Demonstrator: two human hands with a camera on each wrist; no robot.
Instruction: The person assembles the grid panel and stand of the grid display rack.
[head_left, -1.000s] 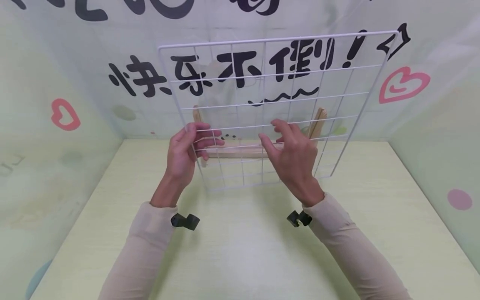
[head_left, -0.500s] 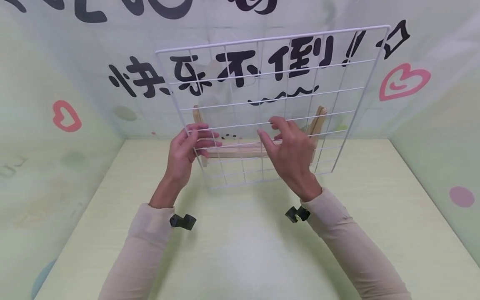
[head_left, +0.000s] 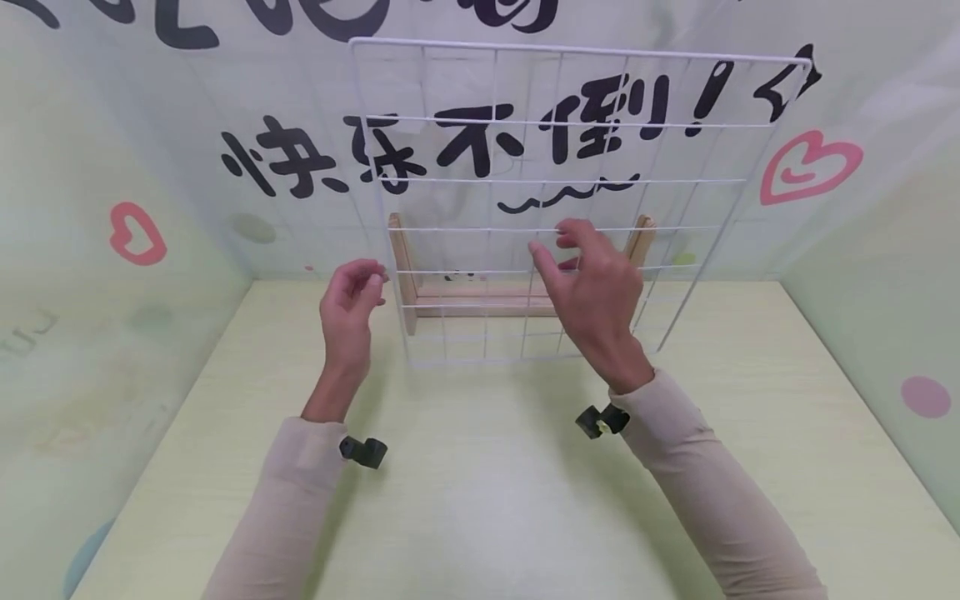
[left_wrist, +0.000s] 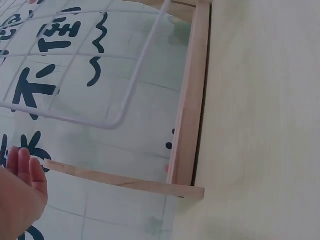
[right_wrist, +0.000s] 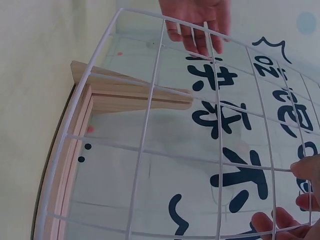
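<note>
A white wire grid panel stands tilted above the table, its bottom edge toward me. My right hand holds it by the wires right of its middle; in the right wrist view, the thumb and fingers of that hand curl around wires. Just off the panel's left side is my left hand, its fingers loosely bent and holding nothing. Behind the panel sits a wooden stand with two upright side arms joined by a low crossbar. A corner of the panel hangs over the stand in the left wrist view.
A pale wood-grain table spreads in front of the stand. At the back rises a pale sheet with black lettering and pink hearts. Similar pale walls close off both sides.
My left hand has let go of the panel's left edge and drawn away leftward. The panel has shifted right and turned, its left end rising, while my right hand keeps its hold.
</note>
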